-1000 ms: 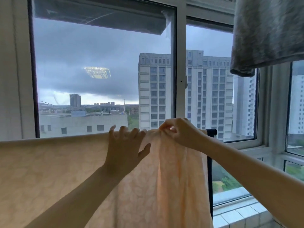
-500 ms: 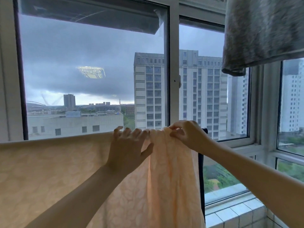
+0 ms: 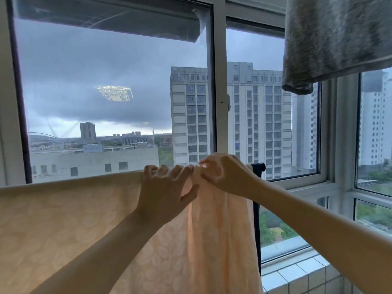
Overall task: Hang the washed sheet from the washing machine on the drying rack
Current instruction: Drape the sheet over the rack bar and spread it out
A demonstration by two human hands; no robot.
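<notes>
A pale peach sheet with a faint leaf pattern hangs over the top bar of a dark drying rack, whose bar end and upright post show at the sheet's right edge. The left stretch lies flat; the right part is bunched in folds. My left hand has its fingers curled over the sheet's top edge on the bar. Just to its right, my right hand pinches the gathered fabric at the top. The rest of the rack is hidden behind the sheet.
A large window with white frames stands close behind the rack, buildings beyond. A grey mottled cloth hangs overhead at the upper right. A tiled sill runs below the window at the lower right.
Both hands have stayed at the sheet's top edge; my right hand has drawn closer to the left and my left fingers have curled further over the bar. The view has shifted slightly.
</notes>
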